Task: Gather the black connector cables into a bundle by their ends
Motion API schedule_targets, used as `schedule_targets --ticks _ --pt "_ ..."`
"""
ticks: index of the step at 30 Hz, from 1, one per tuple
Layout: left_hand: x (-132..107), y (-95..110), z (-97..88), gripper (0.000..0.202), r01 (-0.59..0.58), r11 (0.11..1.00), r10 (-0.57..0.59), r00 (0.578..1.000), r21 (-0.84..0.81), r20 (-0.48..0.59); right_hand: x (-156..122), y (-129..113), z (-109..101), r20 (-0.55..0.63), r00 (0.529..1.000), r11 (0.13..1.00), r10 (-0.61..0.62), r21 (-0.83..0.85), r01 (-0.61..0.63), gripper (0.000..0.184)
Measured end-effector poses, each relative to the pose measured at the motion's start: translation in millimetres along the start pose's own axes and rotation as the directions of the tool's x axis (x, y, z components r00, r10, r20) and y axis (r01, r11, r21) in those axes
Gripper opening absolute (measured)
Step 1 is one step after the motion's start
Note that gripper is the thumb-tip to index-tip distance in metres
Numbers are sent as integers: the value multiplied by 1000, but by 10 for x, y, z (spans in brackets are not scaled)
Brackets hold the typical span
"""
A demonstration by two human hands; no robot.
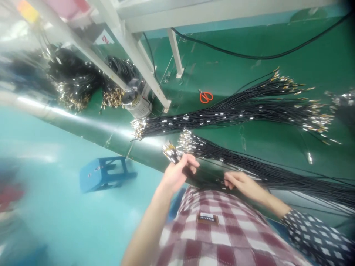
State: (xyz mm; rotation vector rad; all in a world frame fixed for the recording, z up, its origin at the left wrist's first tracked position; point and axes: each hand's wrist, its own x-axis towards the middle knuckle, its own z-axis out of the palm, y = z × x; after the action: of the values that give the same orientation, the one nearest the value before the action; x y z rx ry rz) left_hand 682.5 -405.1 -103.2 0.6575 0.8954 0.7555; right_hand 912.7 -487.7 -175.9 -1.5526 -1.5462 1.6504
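My left hand [179,171] is closed round a small bunch of black cables [191,176], and their gold and silver connector ends [170,151] stick out past the thumb. Farther along the same bunch, close to my apron, the curled fingers of my right hand [240,182] pinch the cables; the fingertips are partly hidden. Just beyond both hands, a larger cable bundle [249,162] runs across the green worktop [233,142] to the right edge. Behind it lies another long bundle of black cables [210,117] with metal ends on both sides.
Orange-handled scissors [205,96] lie beyond the bundles. A pale metal frame leg [149,70] stands on the worktop beside a grey cylindrical device [136,101]. More cable heaps [74,79] lie at left. A blue stool [104,173] is on the floor.
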Motion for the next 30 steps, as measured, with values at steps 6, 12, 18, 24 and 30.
schedule_targets --ticks 6,12,18,24,30 --pt "-9 -16 85 47 122 992 -114 980 -37 166 -43 108 -116 -29 999 997 -19 -78 16 47" --pt "-35 -12 64 47 144 965 -141 990 -219 30 425 -173 -132 -102 991 893 -84 -449 29 25" --pt "-183 -118 -128 19 86 978 -106 989 -192 -98 1013 -107 47 -205 969 705 -139 -707 -48 21" --pt "-184 -162 -136 21 80 976 -103 989 -205 -108 993 -9 171 -76 981 634 -177 -771 55 29" --pt "-155 -138 -124 21 83 976 -105 989 -201 -105 961 38 301 -39 994 683 -100 -730 40 17"
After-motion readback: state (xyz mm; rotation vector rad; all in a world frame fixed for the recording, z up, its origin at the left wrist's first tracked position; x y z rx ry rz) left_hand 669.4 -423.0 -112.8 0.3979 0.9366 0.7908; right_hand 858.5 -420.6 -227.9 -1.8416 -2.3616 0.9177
